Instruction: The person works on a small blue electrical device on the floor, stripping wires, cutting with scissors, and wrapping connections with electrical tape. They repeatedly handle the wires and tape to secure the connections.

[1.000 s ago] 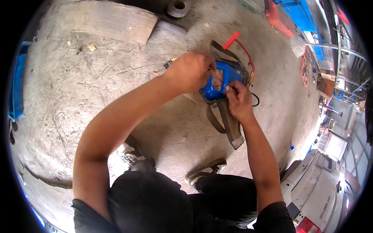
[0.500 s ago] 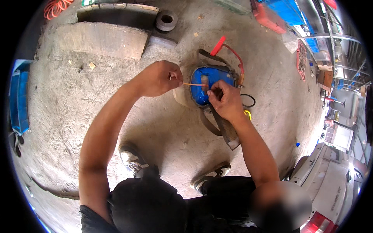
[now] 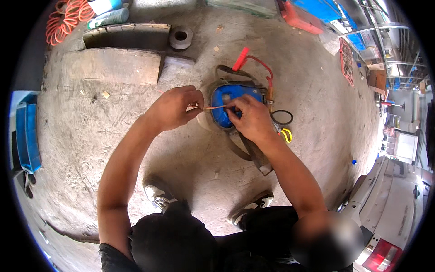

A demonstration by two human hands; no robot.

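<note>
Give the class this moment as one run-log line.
left hand: pinching orange strand | right hand: pinching it too, over blue item | nearby: yellow loop handle, red grip

the grey floor [image 3: 81, 158] bears 2 shoes [image 3: 156, 195], a bin [image 3: 27, 136] at left, a board [image 3: 113, 65] and a ring [image 3: 181, 45] near the top; something pale [image 3: 203, 119] shows under the blue pack [image 3: 220, 97].

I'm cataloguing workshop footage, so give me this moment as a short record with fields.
Left hand: pinches thin orange wire
Right hand: pinches the same wire
Under right hand: blue strapped pack
Beside pack: red cable, yellow-handled tool
Surface: concrete floor
Upper left: coiled orange hose
Lower right: white vehicle
</note>
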